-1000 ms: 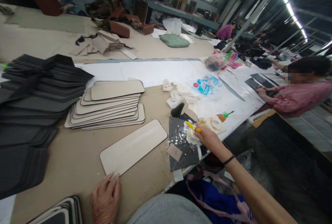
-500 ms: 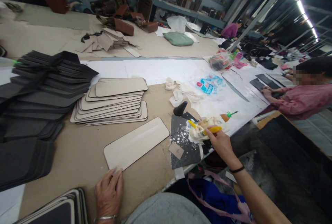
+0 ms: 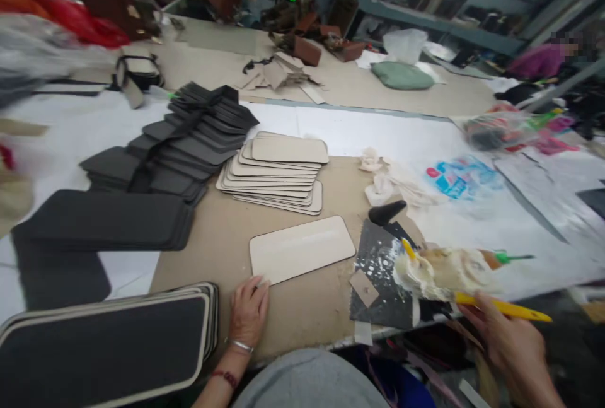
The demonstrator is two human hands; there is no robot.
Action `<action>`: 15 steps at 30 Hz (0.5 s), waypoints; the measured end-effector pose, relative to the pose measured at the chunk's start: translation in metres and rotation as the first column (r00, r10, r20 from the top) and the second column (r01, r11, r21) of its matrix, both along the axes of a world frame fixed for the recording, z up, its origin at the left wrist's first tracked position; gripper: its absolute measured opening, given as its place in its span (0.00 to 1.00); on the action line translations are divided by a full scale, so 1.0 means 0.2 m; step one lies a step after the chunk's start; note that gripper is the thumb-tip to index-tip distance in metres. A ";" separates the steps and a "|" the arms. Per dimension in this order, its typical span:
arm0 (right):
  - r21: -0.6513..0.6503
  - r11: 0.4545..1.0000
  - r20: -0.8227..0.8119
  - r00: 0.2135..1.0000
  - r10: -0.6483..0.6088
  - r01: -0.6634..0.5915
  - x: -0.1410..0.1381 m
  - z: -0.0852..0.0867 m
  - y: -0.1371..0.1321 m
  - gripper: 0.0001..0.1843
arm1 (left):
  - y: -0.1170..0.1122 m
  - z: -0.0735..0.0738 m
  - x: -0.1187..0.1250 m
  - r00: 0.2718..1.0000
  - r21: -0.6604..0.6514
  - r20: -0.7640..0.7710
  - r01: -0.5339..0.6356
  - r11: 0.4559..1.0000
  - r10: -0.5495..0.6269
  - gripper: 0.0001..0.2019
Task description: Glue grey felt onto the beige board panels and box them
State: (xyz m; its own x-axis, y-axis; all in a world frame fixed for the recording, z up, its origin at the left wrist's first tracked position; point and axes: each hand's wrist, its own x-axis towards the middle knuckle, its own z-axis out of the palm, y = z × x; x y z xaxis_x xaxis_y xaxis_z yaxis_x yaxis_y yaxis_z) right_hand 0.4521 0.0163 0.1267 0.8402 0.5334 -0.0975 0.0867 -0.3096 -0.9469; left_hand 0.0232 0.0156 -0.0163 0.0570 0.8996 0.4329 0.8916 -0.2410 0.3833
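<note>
Your left hand [image 3: 249, 312]: half open, gripping nothing, fingertips on near corner of cream panel [image 3: 302, 248] just beyond. Your right hand [image 3: 510, 335]: closed round yellow brush [image 3: 520, 311], white paste [image 3: 412, 274] to its left. Best press panel lightly, carry brush low against drips.

We see a broad desk topped in brown and white [image 3: 302, 316]. On its middle lies a single cream, round-cornered rectangular panel [image 3: 302, 249]. Farther left we find a stack of dark-edged cream panels [image 3: 283, 168] and a fanned pile of flat black panels [image 3: 189, 143]. Toward the right lie a dark grey sheet spattered with white [image 3: 387, 310], crumpled cream cloths [image 3: 380, 188] and, farther right, a plastic bag printed blue and red [image 3: 466, 176].
</note>
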 end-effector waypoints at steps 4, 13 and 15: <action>0.015 0.980 -0.199 0.960 0.196 -0.197 -0.36 -0.02 0.19 0.18 | -0.01 0.01 0.01 0.998 -0.064 0.044 -0.045 0.997 0.048 0.10; 0.122 0.648 -0.291 0.598 0.747 -0.752 -1.41 -0.23 0.53 0.18 | -0.01 0.03 0.02 0.993 -0.104 0.090 -0.071 0.992 0.080 0.09; 0.123 0.622 -0.300 0.568 0.766 -0.773 -1.50 -0.27 0.56 0.18 | -0.01 0.05 0.03 0.991 -0.106 0.100 -0.074 0.992 0.084 0.09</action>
